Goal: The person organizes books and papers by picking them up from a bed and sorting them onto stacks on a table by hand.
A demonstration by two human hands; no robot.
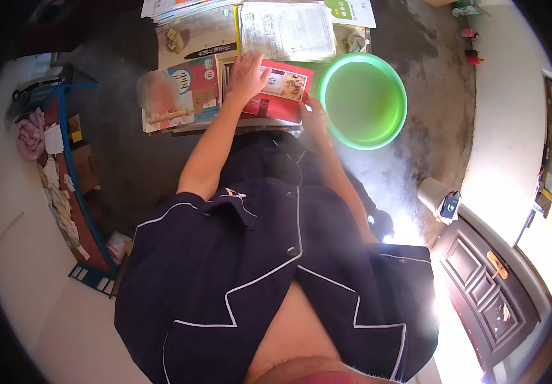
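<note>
A red book with pictures on its cover lies on the near part of the table. Across its upper left side, my left hand rests with fingers stretched out. My right hand pinches the book's right edge, its fingers partly hidden. Left of the red book is a stack of books and magazines with colourful covers. A green plastic basin stands just right of my right hand.
Handwritten sheets lie behind the red book, beside a dark pen-like item. More papers are piled at the far edge. A blue-framed shelf stands left; a white bin and brown door are right.
</note>
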